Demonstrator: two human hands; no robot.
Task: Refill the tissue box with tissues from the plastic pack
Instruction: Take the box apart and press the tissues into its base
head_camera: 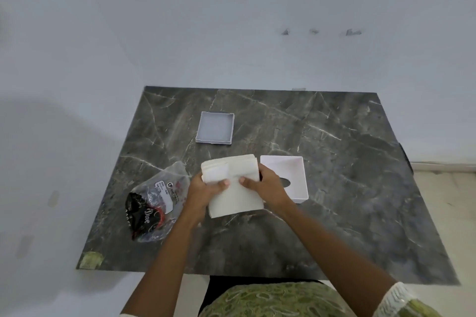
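Both hands grip a stack of white tissues (233, 185) above the dark marble table (334, 188): the left hand (203, 188) and right hand (268, 185) each clamp a side, thumbs on top. The white tissue box (296, 172), seemingly upside down, sits just right of the stack, its lid (215, 128) farther back, and the crumpled plastic pack (154, 203) lies to the left.

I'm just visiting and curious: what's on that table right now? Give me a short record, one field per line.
surface: dark marble-patterned table
tissue stack: white, out of its pack, held above the table
left hand: grips the stack's left side
right hand: grips the stack's right side
tissue box: white, open side up, oval slot in its bottom, right of the stack
lid: shallow grey tray, farther back, apart
plastic pack: crumpled, left of the hands
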